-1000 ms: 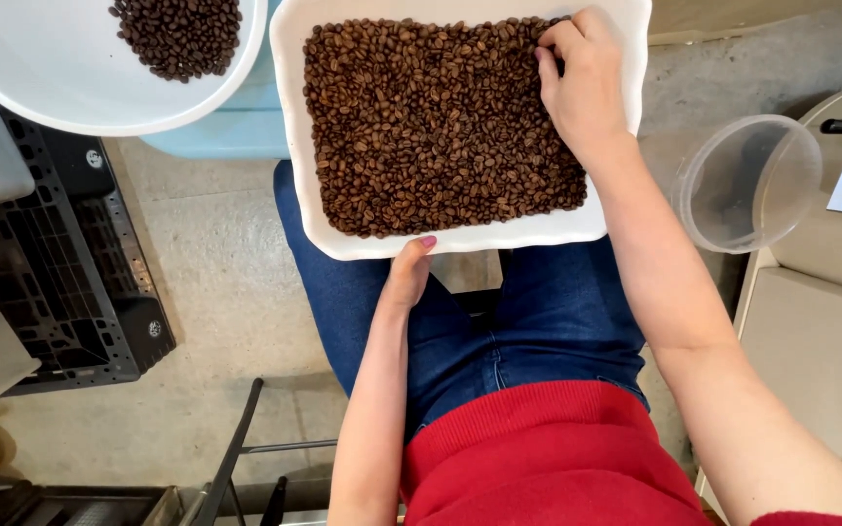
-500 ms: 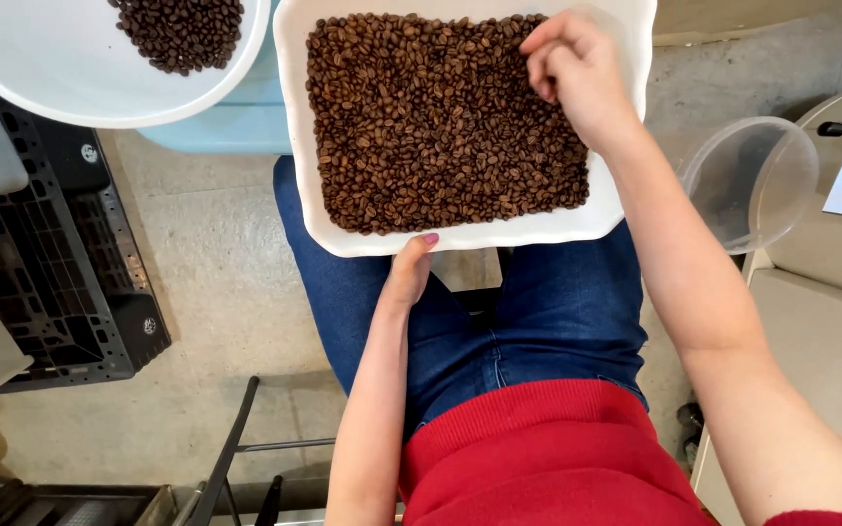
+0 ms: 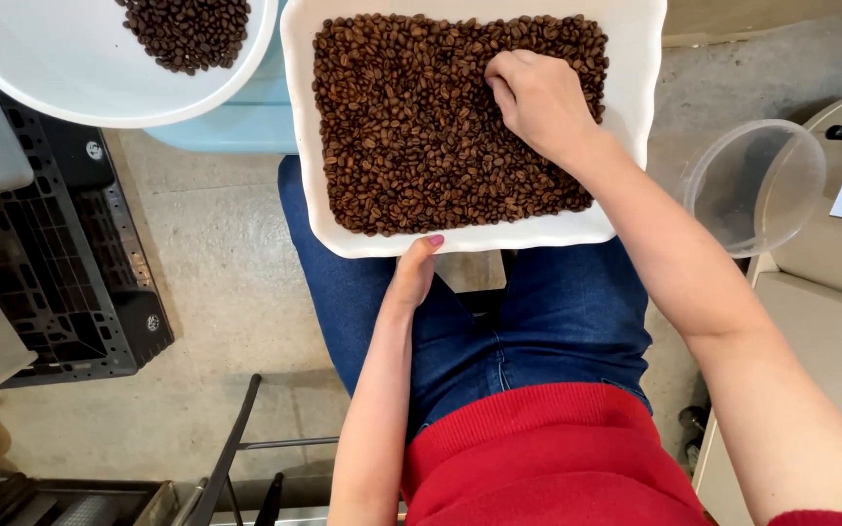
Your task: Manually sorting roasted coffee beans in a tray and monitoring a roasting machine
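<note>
right hand (image 3: 538, 102) curled, fingertips in coffee beans (image 3: 411, 146); left hand (image 3: 415, 273) grips white tray (image 3: 626, 58).

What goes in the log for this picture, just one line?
left hand holds edge of white tray | right hand fingers down in coffee beans | white bowl of beans upper left

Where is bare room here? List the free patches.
Free: white round bowl bottom below its coffee beans; concrete floor between black crate and jeans. Crowded: white tray, bean-covered, right hand inside, left hand gripping its edge.
</note>
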